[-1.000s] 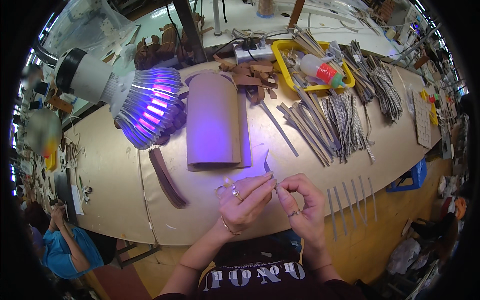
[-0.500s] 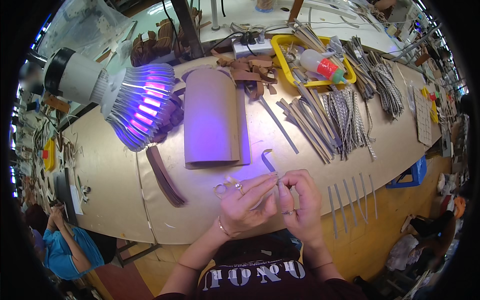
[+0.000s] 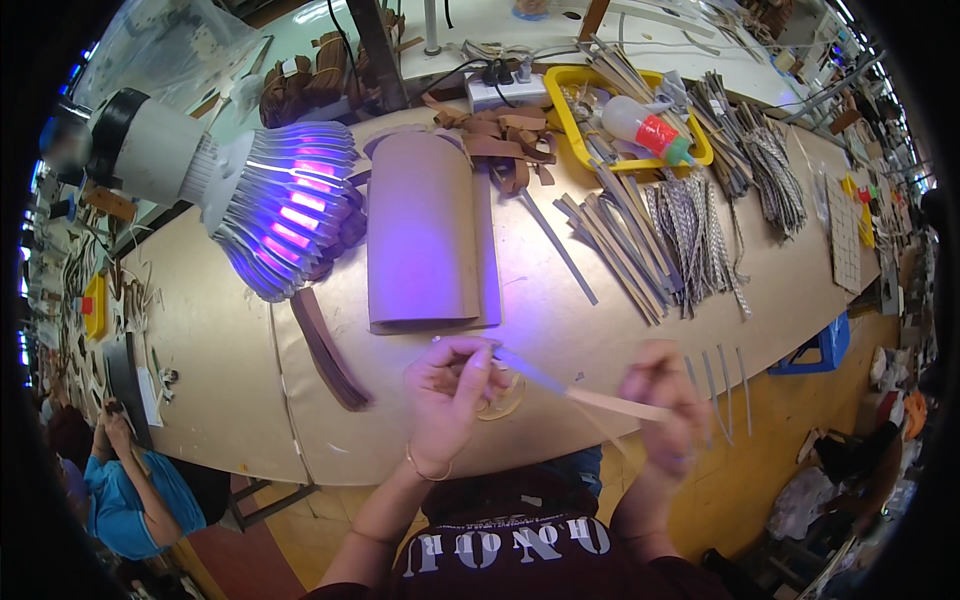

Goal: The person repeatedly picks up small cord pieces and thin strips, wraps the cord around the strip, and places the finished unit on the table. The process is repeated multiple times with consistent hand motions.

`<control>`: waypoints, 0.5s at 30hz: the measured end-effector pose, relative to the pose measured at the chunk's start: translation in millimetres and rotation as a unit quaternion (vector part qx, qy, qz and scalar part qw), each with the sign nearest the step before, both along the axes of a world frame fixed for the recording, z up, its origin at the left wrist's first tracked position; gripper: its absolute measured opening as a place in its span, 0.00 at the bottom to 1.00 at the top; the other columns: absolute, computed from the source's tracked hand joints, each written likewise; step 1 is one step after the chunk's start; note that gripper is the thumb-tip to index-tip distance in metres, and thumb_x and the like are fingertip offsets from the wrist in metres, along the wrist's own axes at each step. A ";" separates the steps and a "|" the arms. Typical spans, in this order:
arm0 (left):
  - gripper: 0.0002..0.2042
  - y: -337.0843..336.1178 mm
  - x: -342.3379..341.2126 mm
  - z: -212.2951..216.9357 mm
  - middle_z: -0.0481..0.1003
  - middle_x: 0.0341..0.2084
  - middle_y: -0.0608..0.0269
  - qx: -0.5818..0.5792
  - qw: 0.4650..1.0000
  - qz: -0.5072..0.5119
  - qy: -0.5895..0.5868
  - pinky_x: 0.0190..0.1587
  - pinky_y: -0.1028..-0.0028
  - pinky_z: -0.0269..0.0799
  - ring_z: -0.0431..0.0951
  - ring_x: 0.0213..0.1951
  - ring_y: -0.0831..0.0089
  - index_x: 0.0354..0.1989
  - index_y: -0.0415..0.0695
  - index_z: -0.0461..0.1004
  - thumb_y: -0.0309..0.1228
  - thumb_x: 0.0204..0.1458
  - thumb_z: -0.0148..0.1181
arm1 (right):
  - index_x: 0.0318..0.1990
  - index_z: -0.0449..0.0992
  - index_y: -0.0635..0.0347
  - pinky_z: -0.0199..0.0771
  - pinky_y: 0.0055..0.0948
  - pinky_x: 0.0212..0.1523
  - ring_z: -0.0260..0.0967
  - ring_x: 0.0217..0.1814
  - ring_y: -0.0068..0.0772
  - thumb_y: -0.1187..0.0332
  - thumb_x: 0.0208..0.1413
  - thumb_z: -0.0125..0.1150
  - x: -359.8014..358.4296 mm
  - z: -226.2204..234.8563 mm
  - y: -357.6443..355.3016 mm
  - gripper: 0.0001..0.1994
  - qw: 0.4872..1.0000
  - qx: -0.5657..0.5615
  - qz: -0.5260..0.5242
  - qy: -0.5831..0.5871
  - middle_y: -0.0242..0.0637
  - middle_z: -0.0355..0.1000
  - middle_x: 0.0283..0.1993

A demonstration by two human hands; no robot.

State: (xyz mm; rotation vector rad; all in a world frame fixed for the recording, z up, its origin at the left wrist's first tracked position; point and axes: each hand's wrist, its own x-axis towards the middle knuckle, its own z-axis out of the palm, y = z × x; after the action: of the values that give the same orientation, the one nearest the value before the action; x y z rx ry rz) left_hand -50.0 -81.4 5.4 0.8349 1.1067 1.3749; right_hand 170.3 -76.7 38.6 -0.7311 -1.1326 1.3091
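My left hand pinches the grey end of a narrow strip between thumb and fingers, in front of the tan roll. From there the strip runs right and turns tan toward my right hand, which is smeared by motion and appears closed on that end. A second thin pale band hangs below the strip, blurred. Beside my left fingers lies a pale loop on the table. Thin grey strips lie just past my right hand, which hides some of them.
A lit lamp with a finned head stands left of the tan roll. Brown strips lie below it. Farther right are strip bundles, braided cords and a yellow basket with a squeeze bottle. A co-worker sits at left.
My hands, together before, are now apart: the left has moved left, the right has moved right and blurs. The strip now stretches between them.
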 end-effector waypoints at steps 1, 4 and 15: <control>0.06 -2.2 -4.0 -2.1 0.79 0.30 0.60 0.002 1.000 0.003 0.015 0.29 0.80 0.71 0.77 0.28 0.81 0.42 0.34 0.75 0.24 0.61 0.56 | 0.33 0.69 0.54 0.64 0.31 0.39 0.65 0.35 0.33 0.71 0.54 0.60 16.5 2.7 1.9 0.05 0.994 -0.010 -0.002 0.111 0.39 0.68 0.47; 0.06 -16.8 -9.4 -9.4 0.78 0.28 0.59 -0.034 0.997 0.016 0.068 0.26 0.81 0.69 0.74 0.25 0.82 0.41 0.34 0.74 0.25 0.63 0.54 | 0.35 0.66 0.50 0.65 0.31 0.35 0.64 0.32 0.30 0.71 0.59 0.58 62.6 9.2 3.5 0.05 0.932 0.097 0.098 0.334 0.37 0.69 0.46; 0.04 -60.6 -93.6 19.1 0.75 0.28 0.62 0.038 0.935 0.228 0.269 0.28 0.81 0.70 0.72 0.26 0.82 0.39 0.36 0.73 0.23 0.62 0.52 | 0.47 0.67 0.58 0.70 0.30 0.34 0.65 0.36 0.27 0.69 0.59 0.54 62.3 -9.0 17.8 0.11 0.927 -0.052 0.050 0.368 0.40 0.70 0.41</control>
State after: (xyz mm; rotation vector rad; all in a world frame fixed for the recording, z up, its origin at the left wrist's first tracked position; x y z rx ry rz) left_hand -143.6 -142.0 24.5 1.0958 1.7651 1.6222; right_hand 232.5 -58.8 29.6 -0.2025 -0.4940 1.5519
